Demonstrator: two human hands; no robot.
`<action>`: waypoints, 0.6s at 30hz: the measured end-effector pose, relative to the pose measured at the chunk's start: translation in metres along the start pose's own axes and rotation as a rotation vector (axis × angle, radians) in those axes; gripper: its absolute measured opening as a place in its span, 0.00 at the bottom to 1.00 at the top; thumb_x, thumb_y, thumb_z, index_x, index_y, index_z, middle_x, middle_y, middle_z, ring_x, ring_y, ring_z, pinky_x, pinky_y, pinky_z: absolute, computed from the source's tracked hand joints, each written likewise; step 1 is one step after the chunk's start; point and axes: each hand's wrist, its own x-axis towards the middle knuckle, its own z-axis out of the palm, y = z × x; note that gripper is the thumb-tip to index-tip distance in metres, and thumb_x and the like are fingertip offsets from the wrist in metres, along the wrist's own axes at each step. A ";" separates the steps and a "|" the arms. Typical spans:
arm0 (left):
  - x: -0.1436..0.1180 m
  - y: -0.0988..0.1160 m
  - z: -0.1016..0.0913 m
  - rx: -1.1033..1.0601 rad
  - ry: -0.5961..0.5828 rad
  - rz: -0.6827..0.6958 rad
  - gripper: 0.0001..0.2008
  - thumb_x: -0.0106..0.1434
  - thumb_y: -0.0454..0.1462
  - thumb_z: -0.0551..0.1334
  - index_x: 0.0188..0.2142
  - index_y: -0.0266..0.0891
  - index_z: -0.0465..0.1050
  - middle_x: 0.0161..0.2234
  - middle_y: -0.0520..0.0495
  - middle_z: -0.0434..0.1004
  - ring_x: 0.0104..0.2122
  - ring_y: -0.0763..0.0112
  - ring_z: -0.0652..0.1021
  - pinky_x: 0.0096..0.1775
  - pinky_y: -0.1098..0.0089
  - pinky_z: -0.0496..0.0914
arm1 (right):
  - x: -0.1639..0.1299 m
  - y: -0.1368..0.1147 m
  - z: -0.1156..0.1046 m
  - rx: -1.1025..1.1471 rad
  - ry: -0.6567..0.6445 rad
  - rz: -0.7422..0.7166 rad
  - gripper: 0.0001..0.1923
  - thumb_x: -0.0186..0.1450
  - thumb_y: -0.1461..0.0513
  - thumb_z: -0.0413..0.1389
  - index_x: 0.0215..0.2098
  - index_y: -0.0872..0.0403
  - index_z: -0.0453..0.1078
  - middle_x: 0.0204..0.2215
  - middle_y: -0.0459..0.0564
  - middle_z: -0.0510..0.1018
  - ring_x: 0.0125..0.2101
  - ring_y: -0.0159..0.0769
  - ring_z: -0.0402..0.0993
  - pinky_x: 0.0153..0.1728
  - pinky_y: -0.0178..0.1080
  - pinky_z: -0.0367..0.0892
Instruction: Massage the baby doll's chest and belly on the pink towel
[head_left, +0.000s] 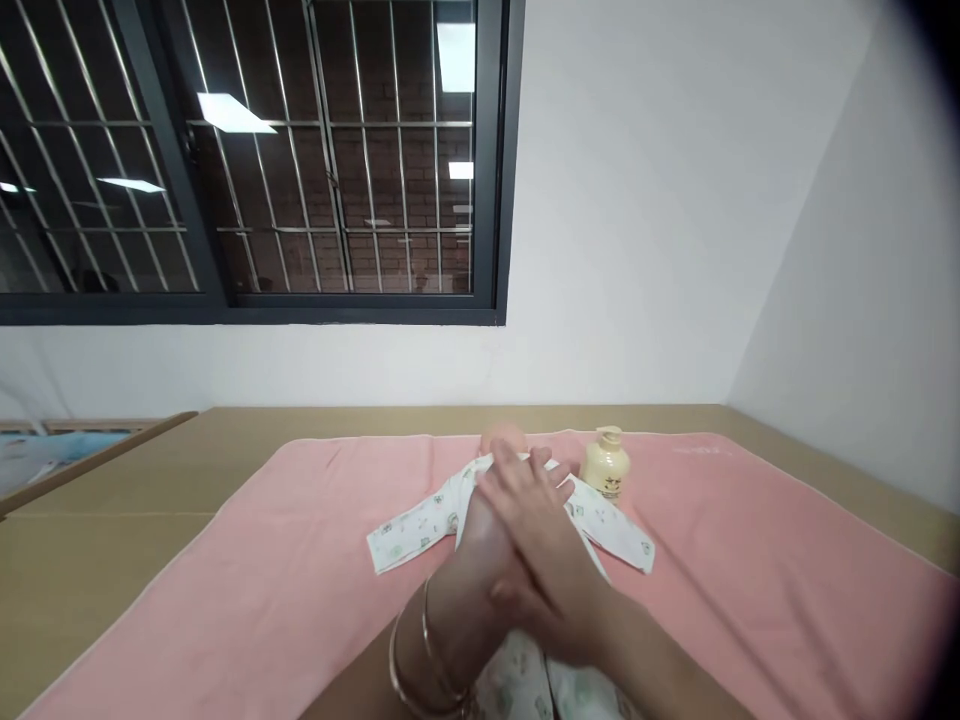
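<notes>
Head view: my left hand [480,555] and right hand [536,530] press palm to palm above the baby doll [504,440], which lies on its back on the pink towel [300,560]. The lotion bottle [604,465] stands just beside it, within reach.
</notes>
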 end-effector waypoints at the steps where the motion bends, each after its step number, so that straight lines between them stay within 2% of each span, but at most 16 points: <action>1: -0.005 0.000 0.005 -0.008 -0.023 -0.017 0.30 0.68 0.45 0.45 0.69 0.52 0.42 0.66 0.55 0.56 0.69 0.63 0.50 0.68 0.55 0.52 | -0.001 0.009 -0.003 0.004 0.049 0.029 0.33 0.72 0.48 0.39 0.71 0.48 0.40 0.70 0.46 0.42 0.69 0.51 0.33 0.65 0.63 0.29; 4: -0.018 0.006 0.012 -0.012 -0.140 -0.066 0.29 0.69 0.48 0.43 0.67 0.45 0.51 0.66 0.51 0.59 0.68 0.62 0.53 0.68 0.57 0.50 | -0.002 0.029 -0.005 -0.012 0.179 0.098 0.32 0.73 0.47 0.32 0.71 0.47 0.37 0.71 0.45 0.38 0.69 0.48 0.31 0.66 0.62 0.26; 6: -0.024 0.014 0.010 0.026 -0.195 -0.091 0.30 0.69 0.51 0.44 0.66 0.44 0.56 0.65 0.50 0.59 0.67 0.62 0.55 0.68 0.57 0.49 | -0.002 0.032 0.000 -0.021 0.193 0.155 0.32 0.73 0.47 0.33 0.71 0.47 0.33 0.71 0.45 0.36 0.69 0.47 0.29 0.66 0.61 0.27; 8: -0.025 0.021 0.005 0.075 -0.179 -0.106 0.29 0.68 0.53 0.46 0.64 0.45 0.59 0.65 0.49 0.61 0.67 0.61 0.56 0.68 0.56 0.50 | -0.003 0.029 0.007 -0.013 0.173 0.205 0.32 0.74 0.49 0.33 0.71 0.48 0.29 0.71 0.45 0.34 0.69 0.46 0.28 0.67 0.60 0.30; 11: -0.017 0.023 0.001 0.097 -0.074 -0.065 0.30 0.68 0.54 0.46 0.63 0.42 0.61 0.63 0.45 0.64 0.66 0.59 0.60 0.66 0.55 0.55 | -0.004 0.014 0.017 0.046 0.124 0.196 0.33 0.74 0.49 0.34 0.71 0.49 0.28 0.71 0.46 0.32 0.69 0.47 0.26 0.67 0.60 0.31; 14: 0.003 0.018 -0.008 0.124 0.127 0.087 0.29 0.68 0.53 0.49 0.62 0.41 0.62 0.62 0.42 0.65 0.63 0.60 0.65 0.63 0.60 0.62 | -0.004 -0.010 0.018 0.262 0.078 0.172 0.36 0.73 0.48 0.38 0.72 0.51 0.29 0.71 0.47 0.33 0.69 0.48 0.27 0.68 0.59 0.34; 16: 0.023 0.016 -0.020 0.226 0.211 0.229 0.30 0.67 0.55 0.50 0.60 0.42 0.63 0.61 0.41 0.66 0.62 0.60 0.67 0.61 0.60 0.65 | -0.004 -0.026 0.012 0.500 0.094 0.191 0.39 0.71 0.45 0.42 0.72 0.47 0.30 0.70 0.45 0.38 0.69 0.47 0.31 0.68 0.58 0.40; 18: 0.048 0.018 -0.038 0.405 0.215 0.359 0.30 0.66 0.57 0.48 0.57 0.41 0.66 0.56 0.39 0.71 0.59 0.55 0.70 0.58 0.55 0.68 | -0.003 -0.037 0.000 0.687 0.132 0.215 0.38 0.70 0.44 0.42 0.71 0.43 0.31 0.70 0.45 0.44 0.69 0.46 0.40 0.66 0.58 0.48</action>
